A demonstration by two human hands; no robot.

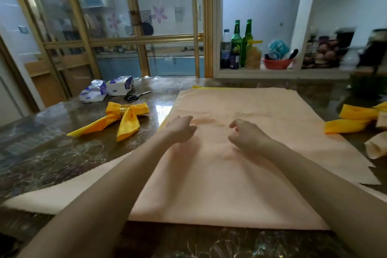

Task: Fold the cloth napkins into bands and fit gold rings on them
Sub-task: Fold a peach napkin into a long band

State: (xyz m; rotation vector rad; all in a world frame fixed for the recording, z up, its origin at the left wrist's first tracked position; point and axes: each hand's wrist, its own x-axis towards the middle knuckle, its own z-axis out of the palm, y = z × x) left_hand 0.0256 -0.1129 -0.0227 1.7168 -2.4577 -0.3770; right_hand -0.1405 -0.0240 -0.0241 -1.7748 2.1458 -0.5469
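Mid-frame over the spread peach napkin [230, 184]: left hand [181, 130] and right hand [246, 135], fingers [233, 124] loosely curled, gripping nothing, probably to smooth it for folding.

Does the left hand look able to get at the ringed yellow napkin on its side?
Probably yes: the left hand holds nothing over the peach cloth, and only bare tabletop lies between it and the ringed yellow napkin.

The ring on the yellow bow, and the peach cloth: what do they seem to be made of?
The ring looks like shiny gold-coloured metal, perhaps plated plastic. The peach cloth looks like matte woven fabric: soft creases, frayed edge, no gloss.
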